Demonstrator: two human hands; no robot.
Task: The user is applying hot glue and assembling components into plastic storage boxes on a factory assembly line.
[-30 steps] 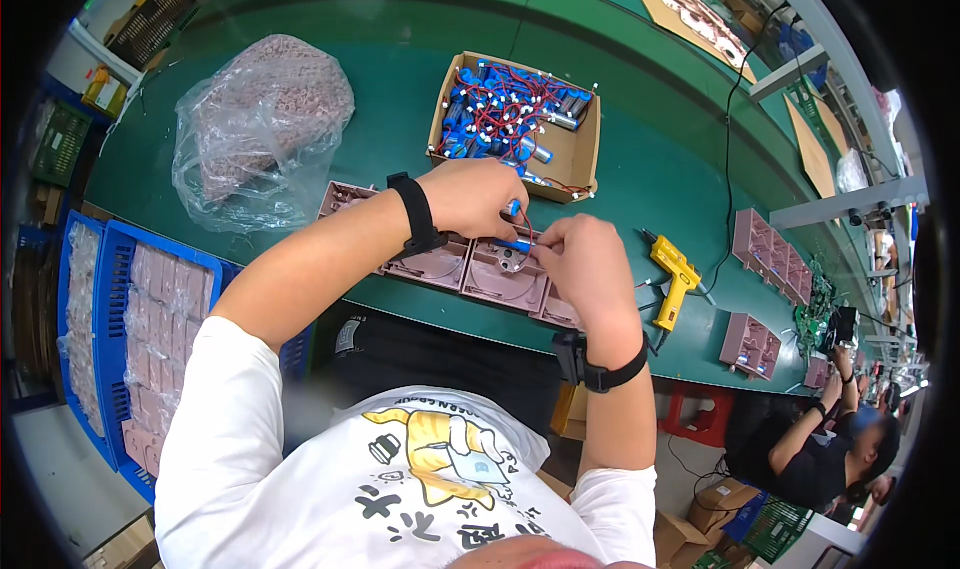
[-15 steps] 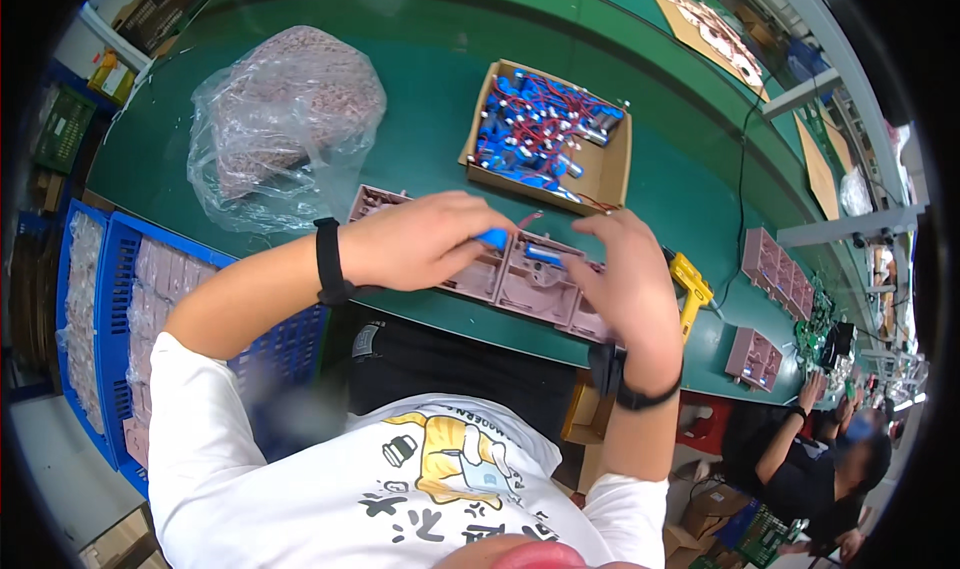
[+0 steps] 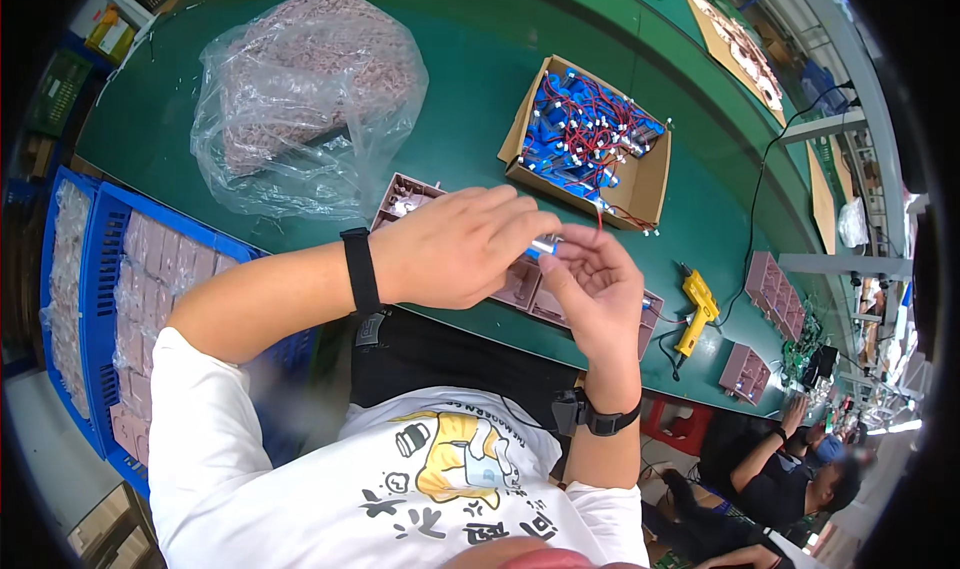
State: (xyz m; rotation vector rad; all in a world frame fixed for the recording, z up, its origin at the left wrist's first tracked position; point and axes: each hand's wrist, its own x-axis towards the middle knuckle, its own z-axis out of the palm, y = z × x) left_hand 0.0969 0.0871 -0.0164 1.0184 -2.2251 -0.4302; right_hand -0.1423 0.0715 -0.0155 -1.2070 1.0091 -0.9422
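Observation:
Between the fingertips of both hands is a small blue cylindrical battery (image 3: 542, 248) with a silvery end; a reddish wire rises near my right fingers. My left hand (image 3: 462, 245), back up, closes on it from the left. My right hand (image 3: 603, 287), palm partly turned up, pinches it from the right with thumb and fingers. Under the hands lies a row of pinkish plastic housings (image 3: 517, 287), largely covered by them. Just behind stands an open cardboard box (image 3: 640, 191) of blue batteries with red wires and white connectors.
A clear plastic bag (image 3: 310, 99) of small pinkish parts lies back left. Right of the housings is a yellow glue gun (image 3: 697, 311) with a cable. Blue crates (image 3: 110, 269) of pink housings stand at left. More housings (image 3: 775, 294) and a co-worker (image 3: 775, 469) are at right.
My right hand has come up from the housings to meet my left at the battery. The bench things appear shifted as my view moved.

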